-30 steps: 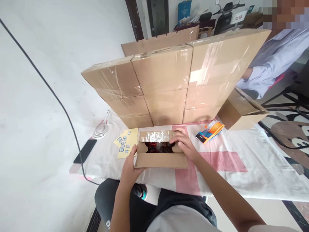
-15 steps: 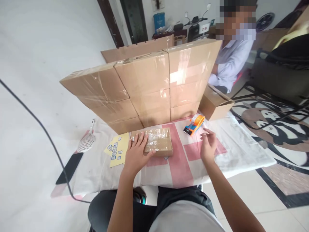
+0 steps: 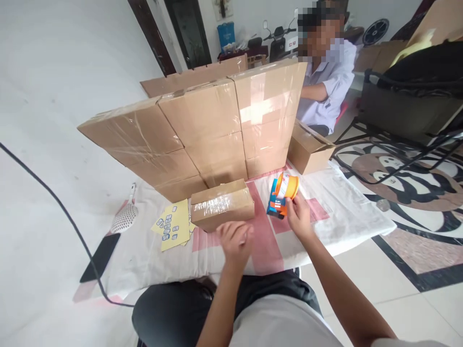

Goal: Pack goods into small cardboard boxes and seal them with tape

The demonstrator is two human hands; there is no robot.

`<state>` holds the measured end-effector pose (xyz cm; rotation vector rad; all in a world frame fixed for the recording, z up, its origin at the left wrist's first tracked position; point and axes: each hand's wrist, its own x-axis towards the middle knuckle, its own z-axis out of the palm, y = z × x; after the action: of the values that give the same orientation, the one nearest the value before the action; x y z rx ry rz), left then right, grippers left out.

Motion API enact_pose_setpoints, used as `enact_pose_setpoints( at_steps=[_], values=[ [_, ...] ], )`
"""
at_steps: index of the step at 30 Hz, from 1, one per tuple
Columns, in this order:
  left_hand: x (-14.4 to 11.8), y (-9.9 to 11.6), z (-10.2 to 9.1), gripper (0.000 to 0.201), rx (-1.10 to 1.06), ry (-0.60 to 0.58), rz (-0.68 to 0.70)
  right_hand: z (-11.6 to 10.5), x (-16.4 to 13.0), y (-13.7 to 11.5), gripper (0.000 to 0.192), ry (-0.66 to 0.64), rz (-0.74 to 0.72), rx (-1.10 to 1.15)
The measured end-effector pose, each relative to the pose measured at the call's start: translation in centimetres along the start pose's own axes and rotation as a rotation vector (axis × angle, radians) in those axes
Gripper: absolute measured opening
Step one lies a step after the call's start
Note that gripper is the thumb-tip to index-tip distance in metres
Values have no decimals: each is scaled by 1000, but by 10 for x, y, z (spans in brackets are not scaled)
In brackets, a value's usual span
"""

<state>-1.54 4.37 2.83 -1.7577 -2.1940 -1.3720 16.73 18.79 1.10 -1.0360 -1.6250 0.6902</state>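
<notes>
Head view looks down past the person's lap to a low table [image 3: 340, 236] covered with a white cloth that has pink stripes. Nearest, the left hand [image 3: 235, 239] hangs over the cloth just in front of the small box [image 3: 222, 204]; it is blurred, its fingers loosely curled, holding nothing and touching nothing that I can see. To its right, the right hand [image 3: 298, 217] grips the tape dispenser [image 3: 281, 194], fingers closed around its blue and orange body, the roll tilted up and to the far side, lifted off the cloth. The small box lies flat on the cloth between the hands and the stacked boxes, its flaps down and clear tape shining across its top. Left of it lies a yellow sheet of stickers [image 3: 172, 225], then a white mesh scoop [image 3: 124, 218] and a dark phone [image 3: 100, 250] at the left edge, with a black cable [image 3: 47, 190] running across the floor. Farther back stands a wall of sealed cardboard boxes [image 3: 202, 130], three wide and stacked, wrapped in clear tape. At its right end a single carton [image 3: 309, 149] sits on the table corner. Beyond that, another person [image 3: 325, 91] in a pale shirt sits behind the boxes
</notes>
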Motion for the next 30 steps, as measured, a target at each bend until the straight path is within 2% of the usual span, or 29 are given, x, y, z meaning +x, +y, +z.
enact_pose_setpoints(
  at_steps=[4, 7, 12, 14, 17, 19, 25, 27, 30],
  values=[
    [-10, 47, 30, 25, -365, -176, -177, -16, -32, -24, 28, -101, -225, -59],
    [-7, 60, 32, 22, -512, -209, -273, -21, -30, -26, 28, -86, -292, -125],
    [-10, 61, 19, 26, -705, -405, -420, -16, -13, -27, 31, 39, -203, -142],
    [-13, 62, 16, 28, -739, -441, -481, -10, -11, -33, 33, 63, -99, -75],
    [-14, 61, 13, 20, -726, -410, -555, -1, -10, -41, 37, 93, 105, 57],
    [-14, 59, 12, 17, -702, -398, -581, 3, -10, -45, 38, 99, 186, 120],
    [-17, 55, 20, 18, -588, -384, -541, 14, -8, -37, 37, 72, 429, 405],
    [-20, 48, 24, 13, -502, -327, -525, 8, -1, -30, 38, 70, 485, 511],
    [-26, 29, 25, 10, -392, -238, -546, -18, 20, -23, 43, 131, 505, 661]
  ],
)
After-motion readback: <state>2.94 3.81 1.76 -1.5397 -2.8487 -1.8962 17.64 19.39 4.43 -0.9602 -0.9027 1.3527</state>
